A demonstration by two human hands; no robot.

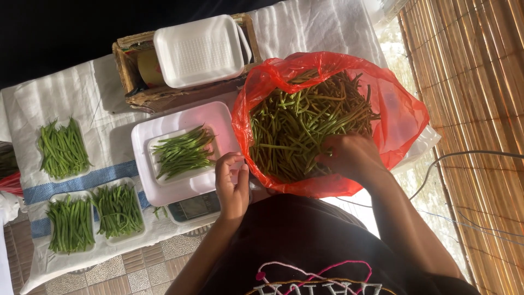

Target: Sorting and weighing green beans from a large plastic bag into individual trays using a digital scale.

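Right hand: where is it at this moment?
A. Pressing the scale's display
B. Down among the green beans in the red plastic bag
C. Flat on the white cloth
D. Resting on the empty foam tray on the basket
B. The right hand is buried in the pile of green beans inside the open red plastic bag.

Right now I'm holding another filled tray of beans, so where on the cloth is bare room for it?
Bare cloth lies between the upper bean tray, the cardboard box and the scale. Another patch lies beyond the red bag. Crowded: near the left hand, scale and bag, and around the two lower trays.
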